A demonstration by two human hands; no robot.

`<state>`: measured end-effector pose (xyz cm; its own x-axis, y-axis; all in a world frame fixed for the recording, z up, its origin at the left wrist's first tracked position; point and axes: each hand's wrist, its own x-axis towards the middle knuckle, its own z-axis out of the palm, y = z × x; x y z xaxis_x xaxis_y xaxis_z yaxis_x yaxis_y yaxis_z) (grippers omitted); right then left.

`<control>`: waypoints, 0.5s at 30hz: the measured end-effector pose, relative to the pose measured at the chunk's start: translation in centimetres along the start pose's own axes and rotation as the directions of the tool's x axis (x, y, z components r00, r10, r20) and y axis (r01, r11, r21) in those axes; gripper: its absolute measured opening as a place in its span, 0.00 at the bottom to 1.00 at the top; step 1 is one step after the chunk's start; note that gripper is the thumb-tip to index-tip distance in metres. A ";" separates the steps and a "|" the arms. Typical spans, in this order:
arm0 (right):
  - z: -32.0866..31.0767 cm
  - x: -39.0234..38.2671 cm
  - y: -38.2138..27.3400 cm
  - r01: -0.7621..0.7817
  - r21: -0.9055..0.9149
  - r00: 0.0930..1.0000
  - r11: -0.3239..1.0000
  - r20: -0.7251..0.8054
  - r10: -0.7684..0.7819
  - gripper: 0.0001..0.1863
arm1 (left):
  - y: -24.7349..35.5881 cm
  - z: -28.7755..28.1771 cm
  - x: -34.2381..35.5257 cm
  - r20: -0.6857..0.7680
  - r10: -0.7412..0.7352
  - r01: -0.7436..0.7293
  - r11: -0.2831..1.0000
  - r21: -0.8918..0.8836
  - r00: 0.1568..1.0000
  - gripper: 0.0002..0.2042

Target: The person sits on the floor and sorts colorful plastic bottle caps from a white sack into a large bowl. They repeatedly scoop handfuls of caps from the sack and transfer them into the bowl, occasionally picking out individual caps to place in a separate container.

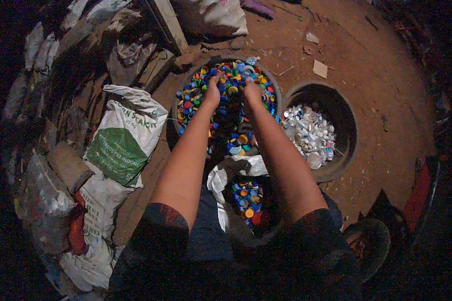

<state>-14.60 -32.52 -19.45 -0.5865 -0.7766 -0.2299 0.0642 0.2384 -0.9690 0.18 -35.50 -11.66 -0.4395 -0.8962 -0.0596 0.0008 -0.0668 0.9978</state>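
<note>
A wide round tub (175, 118) in front of me is heaped with bottle caps (232, 90) in many colours. Over the left part of the heap is my left hand (213, 93), its fingers stretched out among the caps. My right hand (252, 91) reaches into the right part of the heap, and its fingers are mostly hidden. A dark gap lies between the two hands. Between my forearms, close to my body, a white sack (218, 185) stands with its mouth wide and more coloured caps (248, 198) inside.
A second round tub (347, 135) at the right holds silvery-white caps (309, 133). At the left lies a white and green sack (123, 145) beside piled scrap and bags. A wooden post (168, 25) and a stuffed sack (221, 17) stand beyond, on brown earth ground.
</note>
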 end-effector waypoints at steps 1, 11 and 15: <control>-1.0 0.7 0.6 0.024 0.096 1.000 0.995 -0.001 -0.024 0.19 | 0.4 0.1 -0.1 -0.008 -0.050 0.051 0.999 0.010 0.999 0.26; -10.8 -12.1 0.9 -0.325 0.630 0.944 0.705 0.171 0.282 0.15 | -2.1 -3.7 -4.2 0.007 -0.156 0.156 0.987 -0.041 0.988 0.27; -14.8 -21.2 -6.1 -0.390 0.598 0.919 0.700 0.203 0.338 0.16 | 8.2 -0.3 -7.6 -0.061 -0.075 0.071 0.995 -0.068 0.995 0.25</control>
<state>-14.51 -8.89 -7.36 -0.3531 -0.7516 -0.5572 0.7563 0.1213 -0.6429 3.80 -29.37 -3.00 -0.3826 -0.9139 -0.1360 0.0308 -0.1597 0.9867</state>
